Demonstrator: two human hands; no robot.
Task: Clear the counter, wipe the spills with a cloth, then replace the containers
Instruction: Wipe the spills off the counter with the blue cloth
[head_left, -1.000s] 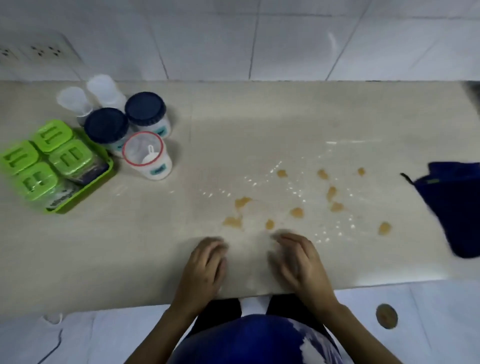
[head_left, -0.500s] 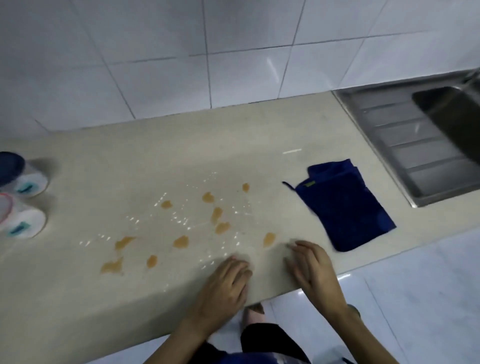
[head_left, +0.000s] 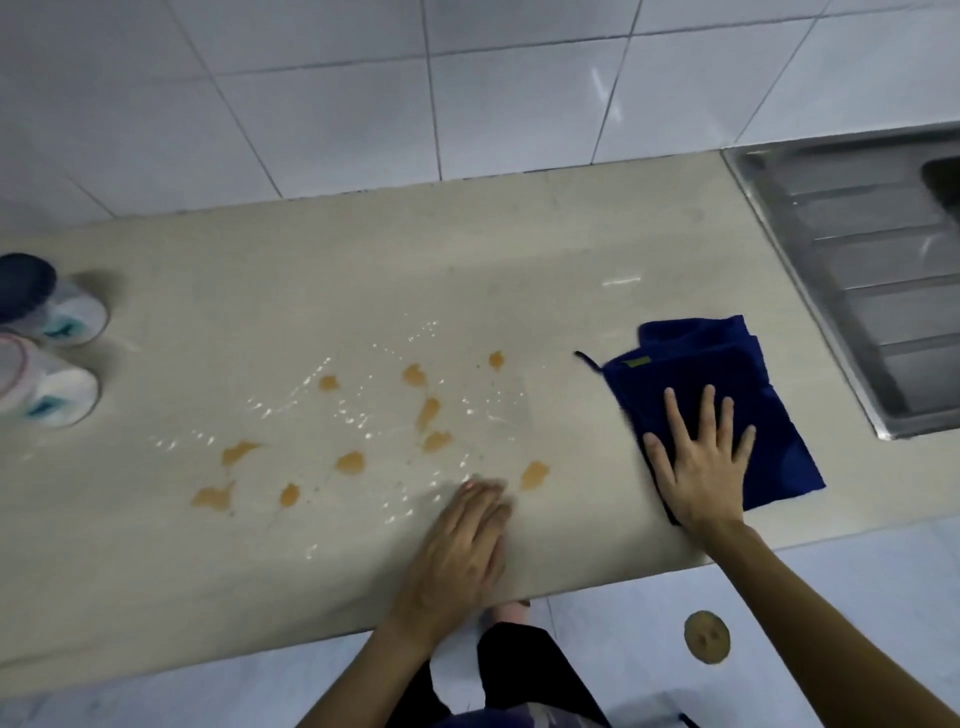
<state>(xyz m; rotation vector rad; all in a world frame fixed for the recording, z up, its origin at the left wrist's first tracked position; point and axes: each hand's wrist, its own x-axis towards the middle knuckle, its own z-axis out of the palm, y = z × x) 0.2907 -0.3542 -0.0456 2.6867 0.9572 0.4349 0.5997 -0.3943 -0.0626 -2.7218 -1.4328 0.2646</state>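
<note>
Several orange-brown spills (head_left: 351, 461) and clear wet droplets dot the middle of the beige counter (head_left: 363, 270). A dark blue cloth (head_left: 717, 364) lies flat on the counter to the right of the spills. My right hand (head_left: 701, 457) rests palm down on the cloth's near left part, fingers spread. My left hand (head_left: 462, 540) lies flat on the counter near its front edge, just below the spills, holding nothing. Two white containers sit at the far left edge: one with a dark blue lid (head_left: 62, 312), one open with a red rim (head_left: 57, 395).
A steel sink with a ribbed drainboard (head_left: 862, 270) adjoins the counter on the right. White wall tiles rise behind. The floor below shows a round brown drain cover (head_left: 706, 636) and my legs.
My right hand has moved right from the counter's front edge onto the blue cloth. My left hand has stayed flat near the edge. The view shifted right earlier, dropping the green tray from sight.
</note>
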